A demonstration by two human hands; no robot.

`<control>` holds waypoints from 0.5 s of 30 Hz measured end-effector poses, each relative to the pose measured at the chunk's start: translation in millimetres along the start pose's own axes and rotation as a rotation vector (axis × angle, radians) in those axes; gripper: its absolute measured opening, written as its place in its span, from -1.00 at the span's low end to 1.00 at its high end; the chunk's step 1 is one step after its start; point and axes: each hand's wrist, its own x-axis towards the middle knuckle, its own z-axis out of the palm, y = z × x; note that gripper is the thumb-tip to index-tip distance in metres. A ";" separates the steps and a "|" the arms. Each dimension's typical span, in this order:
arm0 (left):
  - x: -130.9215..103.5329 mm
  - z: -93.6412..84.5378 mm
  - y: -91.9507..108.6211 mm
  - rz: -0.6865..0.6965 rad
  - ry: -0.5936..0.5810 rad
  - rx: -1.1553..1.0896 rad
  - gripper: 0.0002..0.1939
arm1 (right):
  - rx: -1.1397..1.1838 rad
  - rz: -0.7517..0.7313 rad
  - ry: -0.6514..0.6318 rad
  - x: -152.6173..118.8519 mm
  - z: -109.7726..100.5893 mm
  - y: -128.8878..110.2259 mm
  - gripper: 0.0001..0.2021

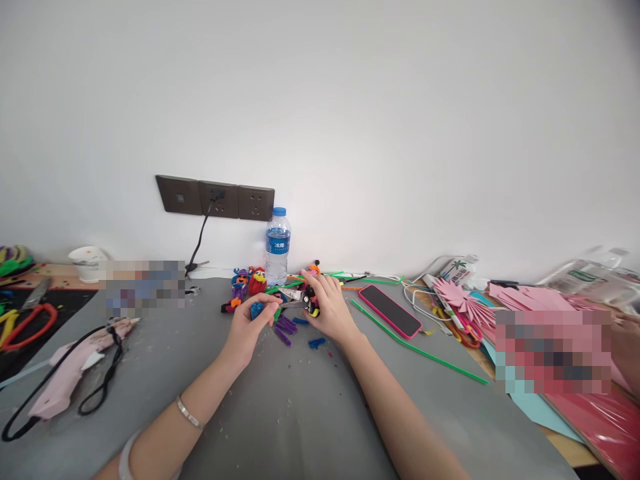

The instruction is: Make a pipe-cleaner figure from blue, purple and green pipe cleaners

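My left hand [253, 321] is closed in a pinch, its fingertips at a thin greyish piece too small to make out. Facing it, my right hand [330, 310] is closed around a small black figure [309, 301] with yellow and pink bits, which looks like fuzzy pipe cleaner. A silvery tube [291, 293] lies just behind the fingertips. Close to my left hand stand a purple and orange fuzzy figure [241, 283] and a red one with a yellow face [258, 280]. Purple fuzzy pieces [285, 328] and a blue scrap [317, 343] lie below the hands.
A water bottle [278, 247] stands behind the figures near the wall. To the right are a phone [390, 311], a green pipe cleaner [420, 347] and pink paper [540, 303]. A corded pink glue gun [70, 373] and orange-handled scissors [37, 323] lie left. Another person's hand [627, 340] shows far right.
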 end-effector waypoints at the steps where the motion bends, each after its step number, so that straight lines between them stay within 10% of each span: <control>1: 0.3 -0.3 -0.5 -0.003 0.000 -0.002 -0.75 | 0.001 0.000 -0.003 -0.2 0.3 0.3 -0.20; 15: 1.1 0.2 -0.6 0.014 -0.026 -0.002 -0.72 | 0.007 0.000 -0.002 0.1 0.6 0.2 -0.20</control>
